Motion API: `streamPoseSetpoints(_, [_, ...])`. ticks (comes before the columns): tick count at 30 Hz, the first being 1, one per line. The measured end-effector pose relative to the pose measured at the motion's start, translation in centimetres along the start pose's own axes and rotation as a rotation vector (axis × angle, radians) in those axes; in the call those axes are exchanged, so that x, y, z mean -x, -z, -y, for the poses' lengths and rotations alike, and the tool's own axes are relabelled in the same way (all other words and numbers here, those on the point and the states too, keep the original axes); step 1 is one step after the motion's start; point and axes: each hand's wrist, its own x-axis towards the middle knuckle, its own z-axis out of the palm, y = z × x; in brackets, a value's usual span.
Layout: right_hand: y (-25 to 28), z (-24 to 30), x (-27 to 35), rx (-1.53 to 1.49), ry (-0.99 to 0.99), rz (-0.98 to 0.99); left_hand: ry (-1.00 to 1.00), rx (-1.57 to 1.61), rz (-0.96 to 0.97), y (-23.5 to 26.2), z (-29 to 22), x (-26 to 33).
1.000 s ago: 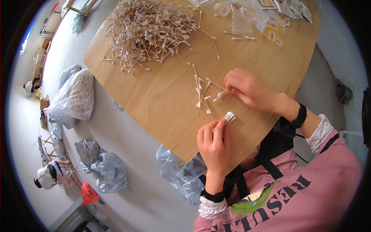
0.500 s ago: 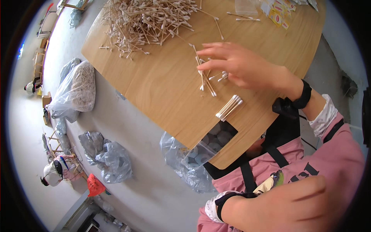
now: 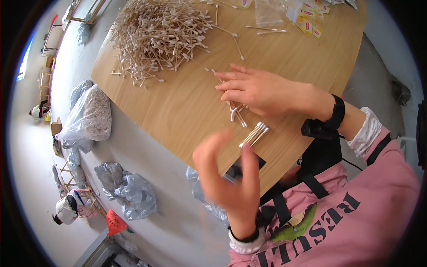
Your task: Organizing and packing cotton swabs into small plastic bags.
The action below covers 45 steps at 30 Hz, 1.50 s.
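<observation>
My right hand (image 3: 271,91) lies palm down over a small group of loose cotton swabs (image 3: 240,118), fingers stretched and apart. It touches or hovers just above them; I cannot tell which. A neat row of cotton swabs (image 3: 254,135) lies side by side near the table's edge. My left hand (image 3: 229,182), smeared by motion, is raised at that edge. Its thumb and fingers are spread wide, the thumb tip close to the row, with nothing between them. A large heap of cotton swabs (image 3: 155,38) covers the table's far left part.
Beyond my right hand are stray swabs (image 3: 238,46), a clear plastic bag (image 3: 268,13) and yellow-and-white packets (image 3: 307,20). A dark opening (image 3: 258,163) shows at the table edge behind my left hand. Filled plastic bags (image 3: 97,109) sit on the floor; another person (image 3: 66,209) works at far left.
My left hand has moved from near my chest to the table edge beside the swab row, its fingers opening wide. My right hand has shifted slightly nearer, over the loose swabs. The view has tilted slightly.
</observation>
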Motion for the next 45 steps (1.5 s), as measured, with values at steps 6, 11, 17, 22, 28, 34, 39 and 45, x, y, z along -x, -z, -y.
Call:
streamPoseSetpoints(6, [1.7,0.4,-0.2,-0.094,0.008,0.05,0.131,-0.341,0.228,-4.6,6.0,-2.3])
streamPoseSetpoints(11, [1.8,-1.0,0.9,-0.079,-0.026,-0.042,0.208,-0.26,0.245,-4.6,7.3,-3.4])
streamPoseSetpoints(17, [2.2,-2.0,1.1,-0.06,-0.024,-0.186,0.18,-0.192,0.215,-4.4,8.1,-3.1])
streamPoseSetpoints(22, [2.8,-3.0,1.9,-0.03,-0.061,-0.18,0.131,-0.219,0.184,-3.4,8.5,-2.7])
streamPoseSetpoints(28, [3.5,-4.0,2.3,0.052,-0.154,-0.222,0.268,-0.199,0.244,-0.5,8.6,-0.8])
streamPoseSetpoints(34, [0.4,-2.1,-1.4,0.11,-0.149,-0.278,0.065,-0.23,0.28,-1.7,8.1,-0.2])
streamPoseSetpoints(39, [-1.1,1.4,-1.9,-0.027,-0.027,-0.129,0.071,-0.216,0.246,-1.9,7.6,0.7])
streamPoseSetpoints(45, [0.3,2.2,0.9,-0.104,0.032,-0.226,0.102,-0.311,0.025,-0.9,7.1,2.8])
